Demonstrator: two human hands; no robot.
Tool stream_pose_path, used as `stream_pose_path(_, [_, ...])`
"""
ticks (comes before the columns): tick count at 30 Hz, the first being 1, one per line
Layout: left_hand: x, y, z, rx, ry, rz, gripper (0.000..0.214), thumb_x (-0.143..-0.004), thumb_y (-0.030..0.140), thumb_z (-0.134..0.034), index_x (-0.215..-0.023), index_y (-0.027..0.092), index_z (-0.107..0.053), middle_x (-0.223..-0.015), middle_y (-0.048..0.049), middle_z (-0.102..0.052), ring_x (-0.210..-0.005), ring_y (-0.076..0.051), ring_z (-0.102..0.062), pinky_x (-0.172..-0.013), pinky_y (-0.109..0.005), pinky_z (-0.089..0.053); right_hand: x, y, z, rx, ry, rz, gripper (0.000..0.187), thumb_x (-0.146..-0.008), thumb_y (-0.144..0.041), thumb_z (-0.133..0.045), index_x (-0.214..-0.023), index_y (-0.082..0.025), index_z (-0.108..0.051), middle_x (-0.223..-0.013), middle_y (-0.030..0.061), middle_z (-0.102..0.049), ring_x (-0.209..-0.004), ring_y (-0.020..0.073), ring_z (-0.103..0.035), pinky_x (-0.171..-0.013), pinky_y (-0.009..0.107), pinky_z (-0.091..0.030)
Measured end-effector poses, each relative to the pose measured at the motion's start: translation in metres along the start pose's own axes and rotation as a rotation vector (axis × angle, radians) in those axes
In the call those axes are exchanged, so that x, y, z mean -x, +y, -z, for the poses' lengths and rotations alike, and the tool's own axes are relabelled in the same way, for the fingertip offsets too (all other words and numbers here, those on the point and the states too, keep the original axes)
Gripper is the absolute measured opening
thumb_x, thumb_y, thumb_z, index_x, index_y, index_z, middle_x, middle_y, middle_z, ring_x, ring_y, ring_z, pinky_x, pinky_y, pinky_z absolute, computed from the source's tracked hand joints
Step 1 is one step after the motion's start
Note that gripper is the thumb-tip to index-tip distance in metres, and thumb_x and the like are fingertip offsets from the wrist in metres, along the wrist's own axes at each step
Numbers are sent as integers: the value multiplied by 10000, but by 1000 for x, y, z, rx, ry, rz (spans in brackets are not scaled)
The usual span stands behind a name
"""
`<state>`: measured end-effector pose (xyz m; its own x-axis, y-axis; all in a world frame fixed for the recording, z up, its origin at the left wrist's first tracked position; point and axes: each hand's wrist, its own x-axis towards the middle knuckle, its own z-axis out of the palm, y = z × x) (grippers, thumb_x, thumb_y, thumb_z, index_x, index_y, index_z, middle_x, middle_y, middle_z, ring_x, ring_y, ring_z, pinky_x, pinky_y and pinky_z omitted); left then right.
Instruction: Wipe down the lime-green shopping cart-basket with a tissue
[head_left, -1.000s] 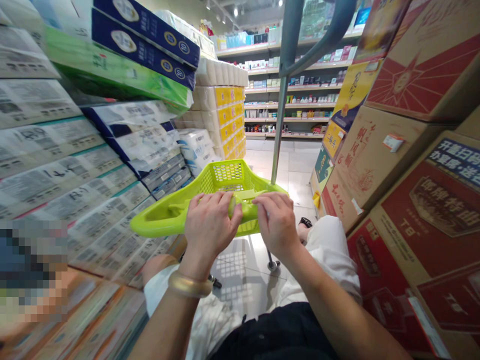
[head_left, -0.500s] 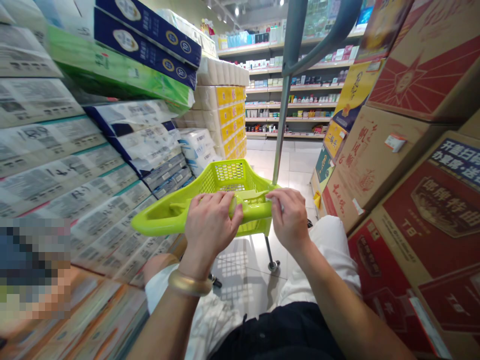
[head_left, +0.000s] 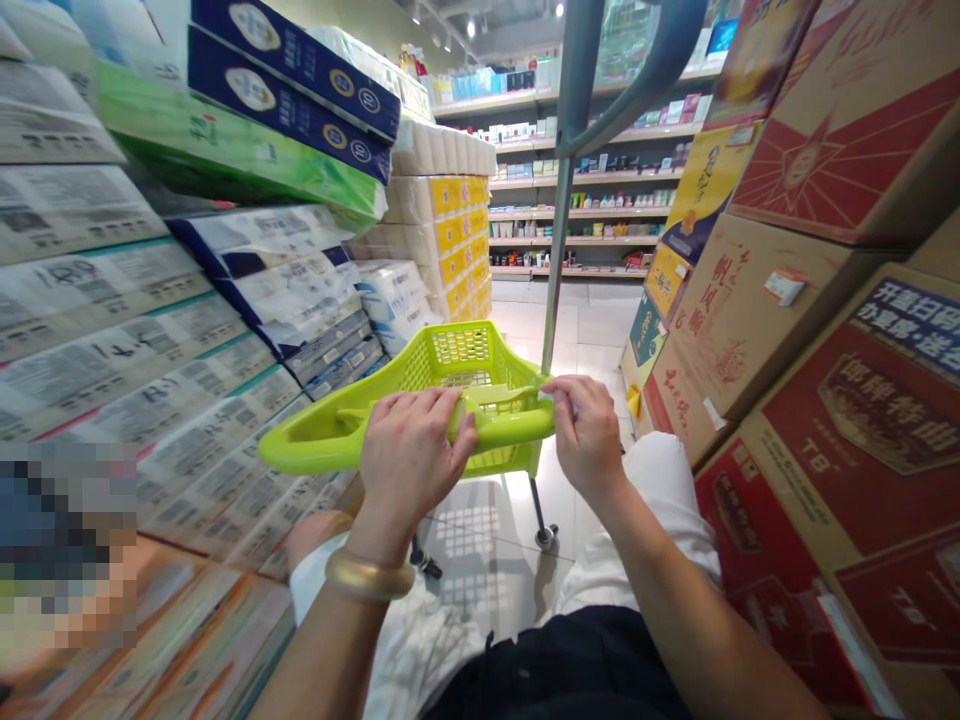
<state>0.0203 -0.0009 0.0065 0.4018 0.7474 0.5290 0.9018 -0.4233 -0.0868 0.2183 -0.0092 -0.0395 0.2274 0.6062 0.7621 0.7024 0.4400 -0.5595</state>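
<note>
A bright green plastic shopping cart stands in front of me, with slotted walls and casters below. My left hand, a gold bangle on its wrist, is wrapped over the thick near bar, thumb along its near side. My right hand is curled closed at the bar's right end, by the basket corner and the foot of a metal pole. Some of its fingertips are hidden behind the hand. A flat pale-green flap lies just behind the bar. Mesh and floor show through the basket.
Stacked tissue packs line the left side, with yellow-and-white packs farther on. Cardboard cartons rise close on the right. Shelves of small goods stand across the far end of the tiled aisle.
My left hand has shifted slightly left with the bar. My right hand has slid a little to the right, toward the bar's end, baring more of it.
</note>
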Motion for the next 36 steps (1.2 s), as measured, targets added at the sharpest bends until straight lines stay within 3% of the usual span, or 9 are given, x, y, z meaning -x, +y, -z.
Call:
stream_pose_path(4, [2,-4,0,5,8,-3,380,-939,405,-395,-1132,196,-647,-1082,-69,-721,-983,-275,-631,-912,-443,-386,10,-21,-4,55,-70,122,215,-944,-160,-451,-925,-215,-658,-934,49,-686,-927,206,-595,-890,363,-404])
stream_pose_path(7, [3,-8,1,14,13,-2,386,-941,406,-391,-1135,192,-648,-1085,-74,-721,-993,-273,-633,-919,-443,-384,9,-20,-1,27,-133,172,210,-948,-169,-456,-945,-217,-661,-955,47,-690,-936,202,-597,-886,360,-404])
stream_pose_path(12, [3,-8,1,27,7,2,384,-938,406,-393,-1134,197,-649,-1090,-73,-721,-992,-269,-637,-925,-446,-382,3,-10,3,-7,-116,91,205,-939,-164,-453,-933,-213,-651,-916,41,-681,-921,201,-599,-873,354,-415])
stream_pose_path(20, [3,-6,1,24,25,0,371,-934,389,-401,-1144,203,-645,-1100,-75,-722,-991,-268,-638,-905,-441,-388,10,-51,-11,160,-230,133,245,-940,-160,-437,-1063,-202,-644,-980,61,-693,-930,223,-584,-867,364,-371])
stream_pose_path(23, [4,-7,2,34,28,-1,364,-932,393,-405,-1135,211,-648,-1094,-72,-726,-989,-264,-641,-907,-440,-385,6,-45,-6,180,-258,122,199,-947,-190,-457,-1028,-212,-638,-966,45,-706,-900,207,-601,-895,368,-334])
stream_pose_path(28, [3,-5,2,30,7,8,367,-935,400,-401,-1127,204,-645,-1107,-71,-721,-996,-266,-638,-923,-443,-373,2,-31,3,226,-194,78,175,-917,-137,-482,-943,-213,-638,-926,28,-710,-902,200,-615,-940,383,-281])
stream_pose_path(36, [4,-3,0,27,28,7,366,-933,389,-409,-1137,196,-644,-1109,-70,-721,-999,-266,-641,-929,-441,-376,3,-60,-17,192,-274,116,198,-915,-148,-478,-987,-201,-655,-917,47,-723,-863,208,-623,-915,372,-341])
